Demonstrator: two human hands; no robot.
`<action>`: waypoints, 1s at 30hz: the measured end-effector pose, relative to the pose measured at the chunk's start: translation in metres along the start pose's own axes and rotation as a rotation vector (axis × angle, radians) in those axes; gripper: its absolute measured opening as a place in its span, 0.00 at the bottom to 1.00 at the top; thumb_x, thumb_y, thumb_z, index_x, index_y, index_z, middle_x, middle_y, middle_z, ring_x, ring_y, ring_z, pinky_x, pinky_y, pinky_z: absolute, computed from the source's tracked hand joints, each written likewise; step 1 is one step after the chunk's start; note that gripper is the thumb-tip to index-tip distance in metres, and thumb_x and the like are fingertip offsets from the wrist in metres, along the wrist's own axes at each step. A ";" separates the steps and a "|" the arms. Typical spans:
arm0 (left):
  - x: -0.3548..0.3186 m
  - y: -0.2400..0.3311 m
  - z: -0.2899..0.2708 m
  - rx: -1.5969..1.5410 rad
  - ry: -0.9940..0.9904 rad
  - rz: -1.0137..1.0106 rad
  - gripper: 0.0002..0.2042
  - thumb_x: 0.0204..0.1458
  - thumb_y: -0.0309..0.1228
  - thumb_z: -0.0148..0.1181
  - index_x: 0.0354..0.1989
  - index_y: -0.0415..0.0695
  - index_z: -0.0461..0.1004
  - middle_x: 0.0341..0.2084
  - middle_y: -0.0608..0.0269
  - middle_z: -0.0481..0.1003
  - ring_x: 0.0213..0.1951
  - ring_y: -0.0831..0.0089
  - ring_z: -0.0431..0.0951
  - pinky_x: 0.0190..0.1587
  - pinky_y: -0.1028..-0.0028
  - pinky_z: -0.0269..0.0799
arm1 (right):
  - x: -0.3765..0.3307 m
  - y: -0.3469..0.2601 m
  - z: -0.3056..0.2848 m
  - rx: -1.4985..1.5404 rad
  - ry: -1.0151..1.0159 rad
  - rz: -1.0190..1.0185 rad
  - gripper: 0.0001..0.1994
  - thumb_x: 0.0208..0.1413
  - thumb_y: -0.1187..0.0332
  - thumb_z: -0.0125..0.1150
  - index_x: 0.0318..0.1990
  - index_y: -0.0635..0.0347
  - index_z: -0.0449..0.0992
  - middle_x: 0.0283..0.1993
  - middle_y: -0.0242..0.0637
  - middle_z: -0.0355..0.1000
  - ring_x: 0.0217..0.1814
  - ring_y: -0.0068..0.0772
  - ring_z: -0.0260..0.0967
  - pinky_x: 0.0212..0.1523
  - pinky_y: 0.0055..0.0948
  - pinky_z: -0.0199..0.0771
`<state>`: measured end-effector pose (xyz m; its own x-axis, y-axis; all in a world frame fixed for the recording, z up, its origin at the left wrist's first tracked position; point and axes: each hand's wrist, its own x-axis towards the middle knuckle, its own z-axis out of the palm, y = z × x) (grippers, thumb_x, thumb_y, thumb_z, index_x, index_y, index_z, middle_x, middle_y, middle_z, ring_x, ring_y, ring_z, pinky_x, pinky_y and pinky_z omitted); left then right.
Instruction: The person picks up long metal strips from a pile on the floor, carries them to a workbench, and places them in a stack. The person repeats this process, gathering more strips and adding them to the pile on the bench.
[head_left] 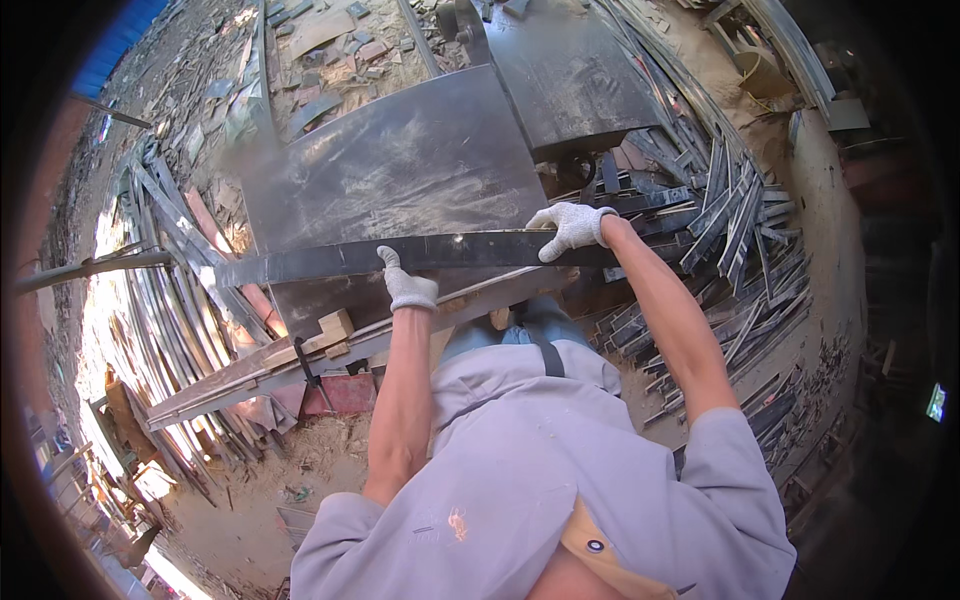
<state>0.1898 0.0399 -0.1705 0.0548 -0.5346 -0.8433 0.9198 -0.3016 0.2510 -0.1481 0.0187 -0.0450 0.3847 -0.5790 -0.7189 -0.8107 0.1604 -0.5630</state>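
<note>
Both of my hands wear pale knitted work gloves. Across the front of a dark, dusty worktable (390,165) runs a long, narrow black board strip (335,257). My left hand (408,285) grips its near edge around the middle, the thumb lying up on the strip's face. Toward the right end, my right hand (572,230) is closed over the strip from above, fingers bent across it; its fingertips are partly hidden. Along the table's near side lies a wooden rail (240,375) with a small wood block (336,325) on it and a dark clamp (307,362) fixed to it.
A second dark table panel (570,70) adjoins at the far right. Heaps of thin board strips lie on the left (165,290) and right (725,205). A metal bar (95,268) juts in from the left. Offcuts (320,105) and sawdust cover the ground beyond.
</note>
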 end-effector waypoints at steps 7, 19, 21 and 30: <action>0.012 0.026 0.006 0.006 0.114 -0.029 0.34 0.52 0.57 0.70 0.63 0.53 0.72 0.60 0.63 0.76 0.61 0.52 0.74 0.66 0.39 0.67 | 0.030 -0.030 0.031 -0.511 0.157 -0.073 0.50 0.39 0.43 0.80 0.68 0.63 0.67 0.58 0.53 0.75 0.62 0.54 0.72 0.62 0.45 0.72; -0.074 0.035 0.036 0.135 0.086 -0.006 0.57 0.49 0.74 0.58 0.74 0.36 0.53 0.71 0.42 0.57 0.70 0.46 0.63 0.70 0.41 0.61 | -0.019 -0.038 0.062 -0.599 0.863 -0.395 0.38 0.41 0.67 0.75 0.64 0.69 0.69 0.48 0.48 0.74 0.49 0.49 0.74 0.54 0.46 0.73; -0.088 0.036 0.058 -0.103 -0.030 -0.065 0.53 0.48 0.74 0.57 0.65 0.34 0.62 0.62 0.44 0.66 0.62 0.46 0.70 0.68 0.41 0.65 | -0.033 -0.040 0.070 -0.644 0.876 -0.406 0.41 0.40 0.68 0.79 0.65 0.68 0.68 0.48 0.46 0.75 0.48 0.49 0.74 0.51 0.46 0.74; -0.134 0.036 0.121 -0.280 -0.568 0.171 0.44 0.39 0.83 0.53 0.33 0.46 0.74 0.20 0.68 0.64 0.25 0.71 0.63 0.35 0.66 0.67 | -0.095 -0.077 0.040 -0.420 0.685 -0.165 0.34 0.48 0.71 0.71 0.66 0.58 0.71 0.49 0.47 0.77 0.48 0.51 0.76 0.51 0.45 0.76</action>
<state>0.1684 0.0052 0.0096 0.0661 -0.9138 -0.4007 0.9868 0.0005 0.1618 -0.1039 0.0935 0.0503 0.2690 -0.9506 -0.1550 -0.9173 -0.2037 -0.3422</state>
